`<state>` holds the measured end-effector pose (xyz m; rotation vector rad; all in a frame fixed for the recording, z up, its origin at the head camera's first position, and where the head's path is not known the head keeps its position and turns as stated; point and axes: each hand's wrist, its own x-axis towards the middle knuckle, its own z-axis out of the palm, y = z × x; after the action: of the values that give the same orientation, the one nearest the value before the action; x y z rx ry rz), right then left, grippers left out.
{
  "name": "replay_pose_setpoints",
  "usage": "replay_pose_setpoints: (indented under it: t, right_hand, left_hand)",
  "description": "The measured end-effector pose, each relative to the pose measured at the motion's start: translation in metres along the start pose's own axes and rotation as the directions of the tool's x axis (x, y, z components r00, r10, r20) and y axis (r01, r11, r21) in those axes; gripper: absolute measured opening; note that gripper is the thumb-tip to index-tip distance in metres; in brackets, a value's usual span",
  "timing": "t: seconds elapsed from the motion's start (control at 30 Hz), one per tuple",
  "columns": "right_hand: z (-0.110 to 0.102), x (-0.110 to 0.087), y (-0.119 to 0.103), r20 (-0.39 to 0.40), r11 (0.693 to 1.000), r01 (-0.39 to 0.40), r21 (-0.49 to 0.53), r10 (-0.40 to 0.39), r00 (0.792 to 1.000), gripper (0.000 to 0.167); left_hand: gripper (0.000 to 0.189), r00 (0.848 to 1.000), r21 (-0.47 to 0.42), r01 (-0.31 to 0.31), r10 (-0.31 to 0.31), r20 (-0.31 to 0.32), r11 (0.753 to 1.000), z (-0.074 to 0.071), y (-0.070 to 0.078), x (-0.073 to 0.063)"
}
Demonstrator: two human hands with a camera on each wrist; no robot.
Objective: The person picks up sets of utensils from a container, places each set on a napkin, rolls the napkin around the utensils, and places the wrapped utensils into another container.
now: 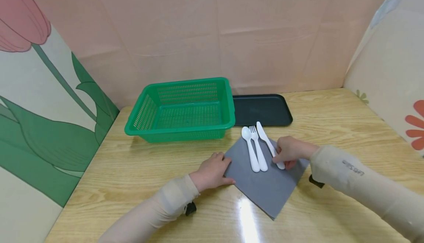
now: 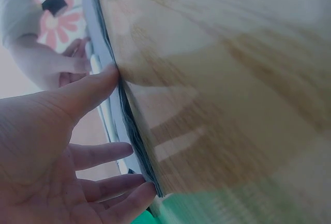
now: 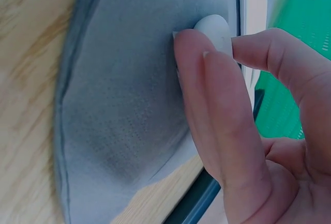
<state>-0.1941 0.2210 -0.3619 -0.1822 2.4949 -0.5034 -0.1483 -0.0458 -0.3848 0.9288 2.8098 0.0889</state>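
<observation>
A folded grey napkin [image 1: 265,189] lies cornerwise on the table. Side by side on it rest a white spoon [image 1: 251,154] and a white fork [image 1: 259,152], heads pointing away from me. My right hand [image 1: 288,151] pinches the handle of a white knife [image 1: 265,137] between thumb and fingers, at the napkin's right side. In the right wrist view the handle's rounded end [image 3: 214,30] shows between the thumb and fingertips. My left hand [image 1: 212,171] rests at the napkin's left corner, its thumb and fingers spread along the edge [image 2: 129,115].
A green slotted basket [image 1: 185,129] stands at the back left of the napkin. Behind the cutlery, a black tray [image 1: 261,110] lies against the basket's right side. Fabric walls [image 1: 212,33] border the wooden table [image 1: 159,169] at the back and sides.
</observation>
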Motion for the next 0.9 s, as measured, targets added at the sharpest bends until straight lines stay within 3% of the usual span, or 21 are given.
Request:
replay_pose_setpoints:
  t: [0.9]
  right_hand:
    - [0.0040, -0.0060, -0.0025, -0.003, 1.000, 0.004, -0.015, -0.004, 1.000, 0.025]
  left_hand:
    - [0.065, 1.000, -0.014, 0.008, -0.008, 0.012, 1.000, -0.0018, 0.0003, -0.0004]
